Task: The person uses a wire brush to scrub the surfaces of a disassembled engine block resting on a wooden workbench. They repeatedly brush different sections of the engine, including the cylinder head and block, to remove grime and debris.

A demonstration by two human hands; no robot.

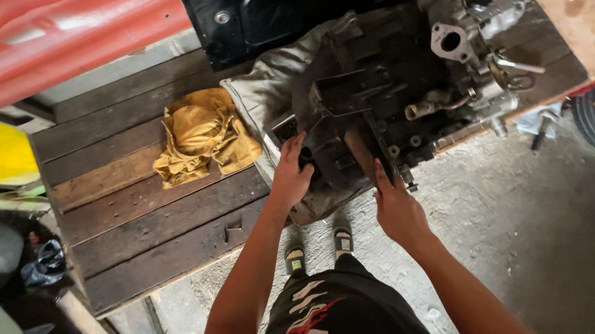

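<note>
The left hand (290, 174) curls its fingers around the near edge of a dark, greasy cast-metal engine block (377, 112), while the right hand (394, 205) presses on its lower corner with fingers together and mostly straight. The block lies on a grey cloth (264, 96) at the edge of a dark, worn plank table (141, 227). A crumpled mustard-yellow rag (201, 135) sits just beside the cloth

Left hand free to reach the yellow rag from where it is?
Probably yes: the left hand rests on the engine block, and the yellow rag lies just beside it on bare wooden planks, nothing between.
</note>
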